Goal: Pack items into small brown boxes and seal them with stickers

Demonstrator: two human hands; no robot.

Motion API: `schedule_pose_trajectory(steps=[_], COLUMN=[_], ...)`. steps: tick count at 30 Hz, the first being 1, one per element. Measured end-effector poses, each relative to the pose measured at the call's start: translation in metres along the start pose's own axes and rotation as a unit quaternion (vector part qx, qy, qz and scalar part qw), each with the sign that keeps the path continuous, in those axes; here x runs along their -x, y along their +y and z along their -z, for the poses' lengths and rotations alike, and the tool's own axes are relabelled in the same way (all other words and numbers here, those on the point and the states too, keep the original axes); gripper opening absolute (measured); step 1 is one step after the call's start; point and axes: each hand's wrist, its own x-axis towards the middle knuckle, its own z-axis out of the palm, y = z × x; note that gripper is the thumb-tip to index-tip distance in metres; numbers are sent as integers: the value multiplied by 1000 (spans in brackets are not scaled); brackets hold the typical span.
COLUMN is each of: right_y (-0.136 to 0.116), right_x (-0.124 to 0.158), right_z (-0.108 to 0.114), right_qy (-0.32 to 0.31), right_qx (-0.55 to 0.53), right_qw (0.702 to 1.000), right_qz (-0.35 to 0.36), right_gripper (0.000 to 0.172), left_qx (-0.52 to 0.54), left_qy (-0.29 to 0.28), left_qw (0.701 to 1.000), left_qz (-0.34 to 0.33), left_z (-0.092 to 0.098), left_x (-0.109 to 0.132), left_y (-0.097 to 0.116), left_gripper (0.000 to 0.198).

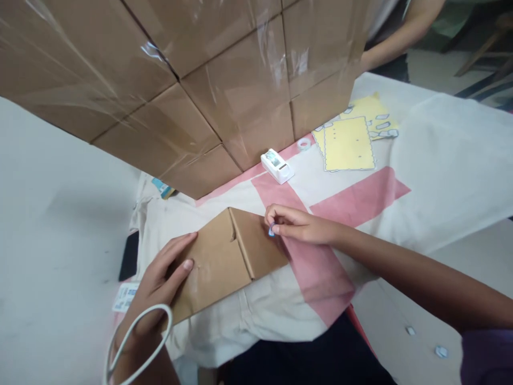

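A small brown cardboard box (218, 259) lies on the cloth-covered table in front of me, with a small torn spot beside its edge seam. My left hand (166, 272) holds the box at its left end, thumb on the upper face and fingers along the far edge. At the box's right end, my right hand (294, 223) pinches a small bluish-white piece (271, 230) between thumb and fingers, close against the cardboard. I cannot make out whether that piece is a sticker or a bit of tape.
A tall stack of taped cartons (240, 96) stands behind the box. Near its foot are a white device (277, 166), a tape roll (303, 144) and yellow cut-out sheets (348, 144). A dark phone-like object (129, 256) lies left. Another person's arm (401, 45) reaches behind the stack.
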Motion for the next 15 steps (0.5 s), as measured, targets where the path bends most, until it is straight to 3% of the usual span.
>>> schedule_pose_trajectory(steps=[5, 9, 15], right_y=[-6, -2, 5], right_x=[0, 1, 7], right_z=[-2, -2, -5], right_qy=[-11, -4, 158], right_qx=[72, 122, 153], right_qw=[997, 992, 975], right_qz=[39, 28, -7], right_gripper=[10, 7, 12], left_qx=[-33, -63, -74], left_qy=[-26, -49, -49], left_qw=[999, 997, 996], left_qz=[-7, -23, -9], left_z=[-2, -6, -10], left_x=[-1, -7, -10], left_y=[6, 14, 22], left_gripper=[44, 43, 46])
